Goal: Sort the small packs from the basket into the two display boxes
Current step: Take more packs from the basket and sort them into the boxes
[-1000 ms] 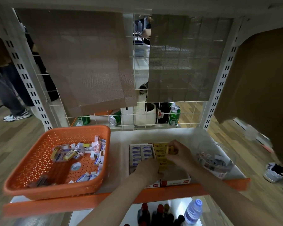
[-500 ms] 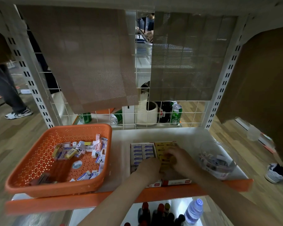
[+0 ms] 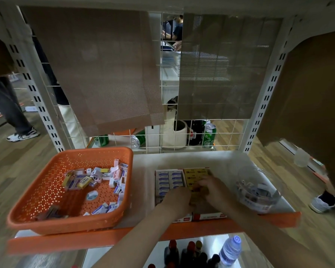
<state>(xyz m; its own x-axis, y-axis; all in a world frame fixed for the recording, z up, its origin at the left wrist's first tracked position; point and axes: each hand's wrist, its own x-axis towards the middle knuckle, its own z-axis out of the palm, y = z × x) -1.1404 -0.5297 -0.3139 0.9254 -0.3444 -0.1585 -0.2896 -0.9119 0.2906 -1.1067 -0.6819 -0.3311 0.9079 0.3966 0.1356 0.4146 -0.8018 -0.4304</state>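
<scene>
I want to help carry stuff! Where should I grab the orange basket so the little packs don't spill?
Probably hold the orange basket by its rolled rim, one hand on the left side and one on the right, coming from the front edge. The rim flares outward, so fingers can hook under it. The small packs lie loose inside, so keep it level.

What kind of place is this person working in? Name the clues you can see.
Probably a shop or a mock-up of one: slotted shelf uprights, a wire grid back panel with drink cans behind, an orange basket of loose packs, and display boxes being stocked.
</scene>
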